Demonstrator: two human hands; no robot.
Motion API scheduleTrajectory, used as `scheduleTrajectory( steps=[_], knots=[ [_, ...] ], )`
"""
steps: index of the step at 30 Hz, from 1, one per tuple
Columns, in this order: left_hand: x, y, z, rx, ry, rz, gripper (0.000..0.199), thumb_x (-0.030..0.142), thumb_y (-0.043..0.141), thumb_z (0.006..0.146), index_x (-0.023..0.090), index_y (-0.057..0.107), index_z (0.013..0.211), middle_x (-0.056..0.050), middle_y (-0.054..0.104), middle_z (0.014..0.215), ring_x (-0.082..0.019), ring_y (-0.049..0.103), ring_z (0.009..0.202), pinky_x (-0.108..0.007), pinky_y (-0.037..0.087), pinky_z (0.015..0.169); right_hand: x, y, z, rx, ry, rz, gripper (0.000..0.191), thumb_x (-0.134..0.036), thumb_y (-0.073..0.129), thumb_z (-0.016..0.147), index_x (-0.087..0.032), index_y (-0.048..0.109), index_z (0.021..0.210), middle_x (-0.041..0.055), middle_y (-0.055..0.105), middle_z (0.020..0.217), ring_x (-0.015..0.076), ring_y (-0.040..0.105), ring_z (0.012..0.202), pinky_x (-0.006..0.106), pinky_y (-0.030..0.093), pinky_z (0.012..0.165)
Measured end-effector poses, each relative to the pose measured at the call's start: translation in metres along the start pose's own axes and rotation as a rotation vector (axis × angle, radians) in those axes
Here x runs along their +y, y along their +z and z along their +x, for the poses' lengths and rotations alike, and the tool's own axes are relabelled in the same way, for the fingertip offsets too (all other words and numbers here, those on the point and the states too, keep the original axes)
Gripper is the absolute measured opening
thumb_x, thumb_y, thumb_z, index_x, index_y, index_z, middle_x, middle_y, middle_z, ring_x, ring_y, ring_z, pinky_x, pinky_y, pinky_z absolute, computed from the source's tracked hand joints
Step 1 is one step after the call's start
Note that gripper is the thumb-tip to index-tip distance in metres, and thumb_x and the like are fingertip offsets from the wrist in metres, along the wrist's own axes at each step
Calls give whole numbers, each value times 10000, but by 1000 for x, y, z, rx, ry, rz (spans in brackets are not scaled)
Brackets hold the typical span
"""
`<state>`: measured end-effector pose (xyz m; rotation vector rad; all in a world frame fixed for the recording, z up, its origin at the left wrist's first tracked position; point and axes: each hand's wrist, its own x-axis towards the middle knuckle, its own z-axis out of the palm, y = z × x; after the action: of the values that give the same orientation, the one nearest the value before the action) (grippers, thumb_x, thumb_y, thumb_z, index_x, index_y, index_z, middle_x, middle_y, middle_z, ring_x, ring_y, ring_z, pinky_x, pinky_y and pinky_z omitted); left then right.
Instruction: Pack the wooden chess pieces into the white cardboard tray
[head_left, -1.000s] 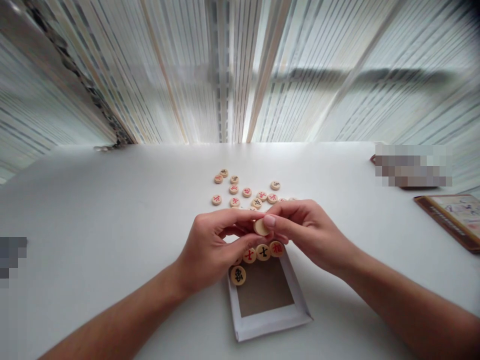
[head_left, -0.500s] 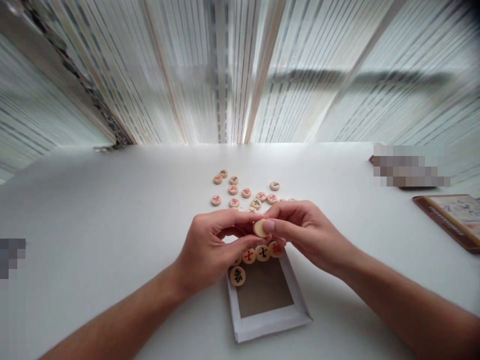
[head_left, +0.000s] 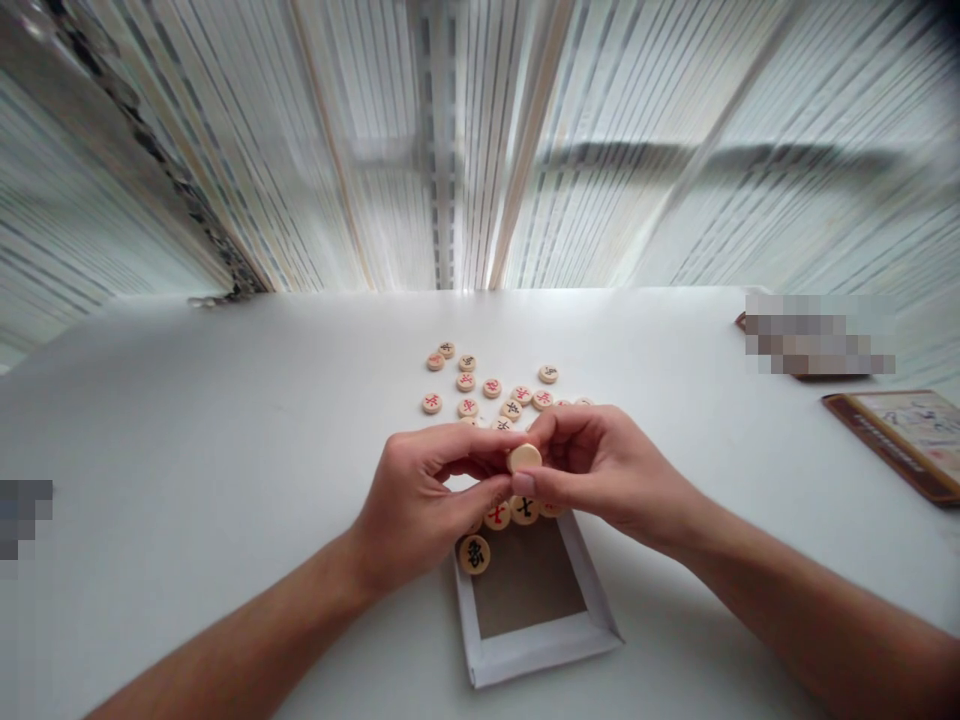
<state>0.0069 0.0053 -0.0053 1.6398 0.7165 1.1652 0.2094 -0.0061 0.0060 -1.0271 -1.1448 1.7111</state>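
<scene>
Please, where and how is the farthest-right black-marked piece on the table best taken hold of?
The black-marked piece is a low disc lying flat, so probably pinch its rim at left and right, coming from above: those sides look free, while a red-marked piece lies close on its near side.

Far end of box [head_left: 540, 650] hidden behind fingers [head_left: 480, 438], brown-edged card [head_left: 919, 430] cut off right
</scene>
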Motion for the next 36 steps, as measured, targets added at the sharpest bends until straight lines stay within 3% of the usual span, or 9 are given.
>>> scheduleTrajectory(
  steps=[4,8,14,18,22,26,30,36],
  knots=[
    [0,1,0,-12,12,16,279,47,841,823,162,858,1077,-51,864,937,-157,826,785,-204,697,764,0,-1,0,10,-16,-21,431,-297,1074,560,-143,724,758,-15,652,625,98,548,559,198,413,501],
    [-2,1,1,2,-3,7,298,96,851,842,141,835,1136,-68,861,961,-175,829,807,-239,710,765,-1,-3,0,-5,-86,-72,302,-358,1006,710,-168,821,853,46,766,748,134,618,631,236,493,558],
    [-6,0,1,100,15,54,226,145,876,857,164,844,1079,-56,861,977,-164,830,855,-223,696,803,2,-6,1,7,-242,-187,228,-360,953,794,-226,887,967,60,811,853,173,685,747,287,570,695],
    [-6,-4,2,131,179,237,151,72,847,862,174,840,974,-54,852,953,-169,812,887,-263,674,868,5,-6,-1,57,-266,-294,294,-427,896,856,-211,882,1055,71,795,806,171,658,661,296,561,617],
    [-4,-8,3,75,394,427,183,34,797,891,204,822,955,-47,850,969,-163,803,890,-273,654,874,5,-6,-2,96,-306,-401,291,-408,930,812,-189,883,997,97,811,853,206,695,728,296,551,587],
    [-4,-10,3,40,480,513,169,34,764,912,193,802,951,-61,839,950,-156,803,869,-245,648,825,4,-6,-1,81,-299,-429,305,-351,957,770,-161,863,990,73,786,802,172,652,662,284,535,575],
    [-5,-9,3,31,455,521,199,23,711,914,200,795,949,-60,834,959,-170,797,886,-272,650,839,3,-8,-1,61,-306,-498,265,-312,897,817,-155,839,1023,54,761,776,154,625,622,276,525,546],
    [-14,-13,6,137,244,454,184,58,683,879,172,798,968,-57,821,915,-181,770,828,-294,651,780,-12,-6,-11,49,-460,-785,142,-250,775,881,-158,804,984,58,766,804,159,641,659,286,539,602]
  ],
)
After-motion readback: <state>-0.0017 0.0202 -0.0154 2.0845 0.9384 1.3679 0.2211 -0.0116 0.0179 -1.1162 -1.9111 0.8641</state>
